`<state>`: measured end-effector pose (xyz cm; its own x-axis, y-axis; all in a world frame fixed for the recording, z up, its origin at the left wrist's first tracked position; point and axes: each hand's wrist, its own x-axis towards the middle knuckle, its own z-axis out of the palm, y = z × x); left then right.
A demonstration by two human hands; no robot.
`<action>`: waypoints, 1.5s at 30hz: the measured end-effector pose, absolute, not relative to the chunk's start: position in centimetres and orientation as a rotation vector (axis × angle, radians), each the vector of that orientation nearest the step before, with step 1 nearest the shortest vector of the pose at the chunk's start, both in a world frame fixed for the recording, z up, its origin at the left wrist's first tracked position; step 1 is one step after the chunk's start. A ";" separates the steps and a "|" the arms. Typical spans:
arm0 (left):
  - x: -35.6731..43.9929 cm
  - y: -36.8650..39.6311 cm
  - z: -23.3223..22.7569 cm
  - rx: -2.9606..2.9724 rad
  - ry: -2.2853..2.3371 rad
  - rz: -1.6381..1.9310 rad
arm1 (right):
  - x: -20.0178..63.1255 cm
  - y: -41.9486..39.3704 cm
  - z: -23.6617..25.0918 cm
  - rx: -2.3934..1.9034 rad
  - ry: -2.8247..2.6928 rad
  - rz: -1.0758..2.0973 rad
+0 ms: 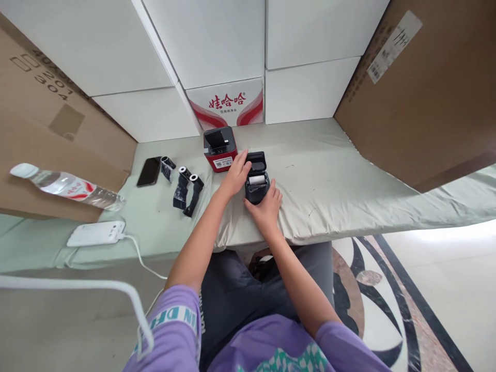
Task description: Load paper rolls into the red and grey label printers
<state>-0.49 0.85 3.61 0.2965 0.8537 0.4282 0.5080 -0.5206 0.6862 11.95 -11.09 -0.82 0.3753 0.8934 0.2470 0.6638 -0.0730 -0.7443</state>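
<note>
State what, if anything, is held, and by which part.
A boxy black plastic device: the right hand grips its near end; the left hand touches the left edge of its open lid.

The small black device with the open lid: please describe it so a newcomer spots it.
On the pale green tablecloth, find the boxy red and black machine. Just right of it, between the left hand and right hand, is the small black device. Unlike the machine, it shows no red; its raised lid uncovers a white roll.
</note>
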 end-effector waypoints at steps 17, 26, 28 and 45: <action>-1.0 -1.2 -0.3 1.422 1.040 1.097 | 12.1 -11.3 -0.5 -1.769 -1.406 0.348; -0.7 -1.9 -0.4 1.287 0.989 1.141 | 12.6 -11.2 -0.1 -1.758 -1.429 0.350; -0.6 -2.1 -0.5 1.292 0.997 1.143 | 12.6 -11.1 -0.1 -1.764 -1.444 0.347; -0.5 -2.4 -1.8 1.315 1.010 1.228 | 14.1 2.2 4.3 -1.727 -1.209 0.187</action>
<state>-0.52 -2.45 -1.82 0.1253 0.9839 0.1274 -0.0652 -0.1200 0.9906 14.11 2.21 4.27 0.4924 0.7834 0.3792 0.6325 -0.0228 -0.7742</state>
